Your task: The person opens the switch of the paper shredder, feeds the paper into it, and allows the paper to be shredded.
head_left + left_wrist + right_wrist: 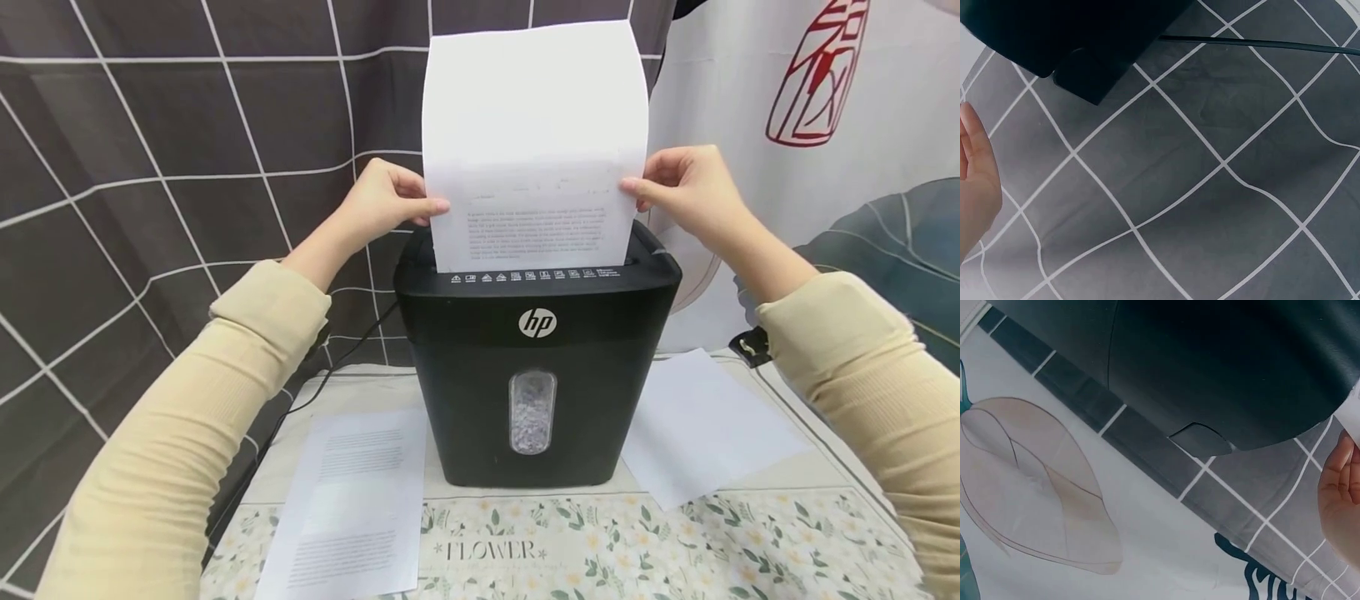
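A printed sheet of paper (pixel 536 125) stands upright with its lower edge at the top slot of a black HP paper shredder (pixel 480 367). My left hand (pixel 390 196) pinches its left edge between thumb and fingers. On the opposite edge my right hand (pixel 686 187) pinches the paper the same way. The sheet's upper part bows backward. Shreds show through the shredder's window (pixel 532 412). In the left wrist view only part of the left hand (pixel 977 181) appears; the right wrist view catches part of the right hand (pixel 1342 500) beside a corner of paper.
A printed page (pixel 345 508) lies on the table left of the shredder, and a blank-looking sheet (pixel 705 429) lies on the right. A black cord (pixel 330 375) runs down the left side. Behind hangs a dark grid-patterned curtain (pixel 187 150). A floral mat (pixel 637 542) covers the table's front.
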Demonstrator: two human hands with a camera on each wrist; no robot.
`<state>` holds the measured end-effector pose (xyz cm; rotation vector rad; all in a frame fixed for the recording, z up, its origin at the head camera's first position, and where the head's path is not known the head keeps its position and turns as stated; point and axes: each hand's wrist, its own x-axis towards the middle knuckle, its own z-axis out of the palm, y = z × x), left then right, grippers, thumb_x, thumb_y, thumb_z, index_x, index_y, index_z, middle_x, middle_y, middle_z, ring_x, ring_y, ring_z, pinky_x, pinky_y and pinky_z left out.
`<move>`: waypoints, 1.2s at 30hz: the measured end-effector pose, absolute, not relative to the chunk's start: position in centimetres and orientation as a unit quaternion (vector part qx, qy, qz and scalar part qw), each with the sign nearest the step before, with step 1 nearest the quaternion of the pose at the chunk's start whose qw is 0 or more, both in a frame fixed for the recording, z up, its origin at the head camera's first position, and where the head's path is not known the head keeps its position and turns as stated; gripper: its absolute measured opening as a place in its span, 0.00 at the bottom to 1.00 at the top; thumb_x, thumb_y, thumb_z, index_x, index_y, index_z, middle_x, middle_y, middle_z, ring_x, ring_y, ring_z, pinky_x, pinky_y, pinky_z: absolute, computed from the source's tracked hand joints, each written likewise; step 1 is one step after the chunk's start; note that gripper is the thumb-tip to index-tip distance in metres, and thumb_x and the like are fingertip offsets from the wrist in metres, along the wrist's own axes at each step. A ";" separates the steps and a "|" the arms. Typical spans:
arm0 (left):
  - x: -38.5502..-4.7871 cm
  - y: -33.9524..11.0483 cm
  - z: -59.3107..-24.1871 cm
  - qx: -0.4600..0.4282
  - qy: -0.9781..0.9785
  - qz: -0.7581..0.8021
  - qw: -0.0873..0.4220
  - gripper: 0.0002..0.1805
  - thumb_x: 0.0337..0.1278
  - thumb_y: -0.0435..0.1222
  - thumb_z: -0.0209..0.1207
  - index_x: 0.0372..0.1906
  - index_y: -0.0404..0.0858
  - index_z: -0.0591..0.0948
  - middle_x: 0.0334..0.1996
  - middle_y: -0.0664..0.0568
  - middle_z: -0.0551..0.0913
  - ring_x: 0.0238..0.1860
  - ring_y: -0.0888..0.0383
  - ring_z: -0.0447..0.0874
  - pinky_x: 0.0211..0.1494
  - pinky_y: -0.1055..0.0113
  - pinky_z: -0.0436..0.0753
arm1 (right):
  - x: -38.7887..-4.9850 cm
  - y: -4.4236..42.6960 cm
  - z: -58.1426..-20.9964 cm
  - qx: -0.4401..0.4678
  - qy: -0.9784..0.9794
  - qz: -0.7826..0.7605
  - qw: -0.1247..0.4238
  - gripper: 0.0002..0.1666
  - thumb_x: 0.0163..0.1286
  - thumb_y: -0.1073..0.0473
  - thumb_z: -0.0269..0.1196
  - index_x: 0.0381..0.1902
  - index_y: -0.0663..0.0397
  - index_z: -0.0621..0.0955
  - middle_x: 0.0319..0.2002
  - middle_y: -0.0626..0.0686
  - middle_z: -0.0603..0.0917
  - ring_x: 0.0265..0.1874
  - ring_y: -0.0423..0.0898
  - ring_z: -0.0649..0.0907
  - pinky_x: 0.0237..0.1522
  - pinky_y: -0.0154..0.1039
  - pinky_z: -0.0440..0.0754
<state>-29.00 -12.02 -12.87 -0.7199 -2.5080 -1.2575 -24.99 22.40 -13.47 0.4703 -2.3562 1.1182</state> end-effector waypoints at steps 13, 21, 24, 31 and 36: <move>-28.7 -12.0 -13.2 -0.248 -0.876 -0.400 0.104 0.13 0.48 0.35 0.68 0.33 0.27 0.84 0.23 0.54 0.86 0.24 0.62 0.82 0.35 0.73 0.80 | -25.0 22.9 -14.3 0.185 -0.864 0.412 0.224 0.09 0.60 0.57 0.67 0.28 0.57 0.82 0.18 0.35 0.80 0.22 0.35 0.77 0.24 0.25 0.71; -28.9 -12.0 -14.1 -0.255 -0.872 -0.406 0.093 0.13 0.48 0.33 0.68 0.35 0.26 0.84 0.26 0.49 0.87 0.22 0.65 0.81 0.32 0.76 0.79 | -25.4 22.9 -15.1 0.201 -0.860 0.416 0.216 0.07 0.59 0.61 0.67 0.28 0.60 0.81 0.18 0.37 0.80 0.21 0.37 0.77 0.26 0.24 0.71; -28.8 -11.9 -14.3 -0.259 -0.871 -0.408 0.089 0.13 0.48 0.32 0.68 0.35 0.25 0.84 0.27 0.48 0.87 0.22 0.64 0.81 0.31 0.75 0.80 | -25.2 23.0 -15.4 0.200 -0.861 0.412 0.221 0.08 0.59 0.62 0.67 0.30 0.63 0.80 0.18 0.37 0.79 0.22 0.38 0.76 0.27 0.21 0.73; -28.8 -11.9 -14.2 -0.266 -0.873 -0.396 0.104 0.12 0.47 0.32 0.68 0.35 0.26 0.85 0.28 0.46 0.87 0.22 0.63 0.81 0.31 0.75 0.79 | -25.2 22.8 -15.4 0.210 -0.853 0.414 0.237 0.07 0.59 0.61 0.68 0.28 0.60 0.81 0.21 0.33 0.81 0.20 0.37 0.74 0.20 0.26 0.66; -29.1 -11.9 -14.2 -0.261 -0.876 -0.390 0.114 0.11 0.46 0.32 0.68 0.33 0.26 0.85 0.22 0.52 0.86 0.22 0.60 0.81 0.30 0.76 0.78 | -25.5 22.7 -15.5 0.217 -0.846 0.421 0.243 0.06 0.58 0.62 0.68 0.25 0.55 0.81 0.21 0.33 0.81 0.20 0.39 0.74 0.20 0.27 0.66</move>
